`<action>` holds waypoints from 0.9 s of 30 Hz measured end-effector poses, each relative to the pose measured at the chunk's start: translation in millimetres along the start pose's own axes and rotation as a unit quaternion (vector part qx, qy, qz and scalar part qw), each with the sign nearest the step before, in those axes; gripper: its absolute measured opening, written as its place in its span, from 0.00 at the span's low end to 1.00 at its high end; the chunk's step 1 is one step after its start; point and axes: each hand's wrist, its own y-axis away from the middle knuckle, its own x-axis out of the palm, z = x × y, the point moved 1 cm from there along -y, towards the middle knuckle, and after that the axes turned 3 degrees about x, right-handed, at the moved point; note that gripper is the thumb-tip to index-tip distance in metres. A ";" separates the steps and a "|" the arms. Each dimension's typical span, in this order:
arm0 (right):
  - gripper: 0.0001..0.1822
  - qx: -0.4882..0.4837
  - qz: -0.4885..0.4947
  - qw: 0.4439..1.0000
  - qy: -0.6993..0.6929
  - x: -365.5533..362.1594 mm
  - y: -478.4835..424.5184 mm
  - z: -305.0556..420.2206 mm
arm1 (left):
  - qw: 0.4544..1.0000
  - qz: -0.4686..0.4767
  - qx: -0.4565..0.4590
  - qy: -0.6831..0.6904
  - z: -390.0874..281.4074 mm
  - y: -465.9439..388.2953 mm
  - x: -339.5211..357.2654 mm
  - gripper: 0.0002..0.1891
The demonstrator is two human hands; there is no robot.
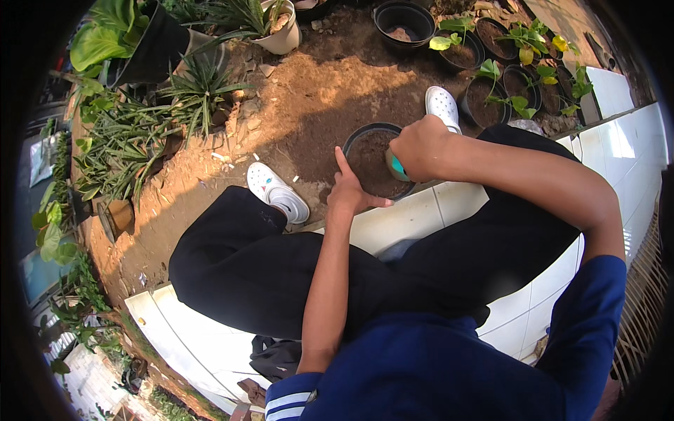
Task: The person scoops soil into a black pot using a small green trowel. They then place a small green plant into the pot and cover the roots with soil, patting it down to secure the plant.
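Observation:
A round black plastic plant pot point(373, 127) with brown soil point(371, 158) inside stands on the ground against the tiled ledge. My left hand point(347, 192) braces the pot's near left side, index finger and thumb spread along its rim. Over the pot's right side, my right hand point(424, 147) is closed in a fist around a small object with a teal part point(397, 167). That object's lower end is at the soil; my fingers hide most of it, so its exact kind is unclear.
White tiles point(400, 213) edge the ledge under my legs. Potted seedlings point(484, 100) and stacked black pots point(404, 23) stand at the upper right. Spiky-leaved plants point(126, 137) grow at left, near a white pot point(281, 31). My white clogs point(271, 187) flank the pot.

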 end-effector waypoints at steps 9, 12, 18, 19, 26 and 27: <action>0.11 0.005 0.014 1.000 0.024 5.6 -3.5 6.9 | 1.000 0.007 -0.007 0.004 -1.1 0.6 -1.5 0.91; 0.12 0.022 0.029 0.999 0.034 -0.6 6.2 3.8 | 1.000 0.007 -0.020 -0.002 -13.9 4.6 -6.6 0.91; 0.12 0.016 0.034 0.999 0.039 4.2 -0.2 16.2 | 1.000 0.017 -0.024 -0.004 -6.0 2.0 -4.3 0.91; 0.12 0.022 0.033 0.998 0.041 -0.1 4.1 14.9 | 0.999 0.022 -0.029 -0.006 -8.4 3.4 -4.8 0.91; 0.09 -0.030 0.012 0.999 0.026 14.3 5.6 28.3 | 0.999 0.031 -0.037 -0.016 -14.9 2.2 -11.0 0.91; 0.09 -0.034 0.000 0.999 0.012 7.2 7.6 21.6 | 0.998 0.037 -0.042 -0.019 -14.8 3.9 -9.7 0.91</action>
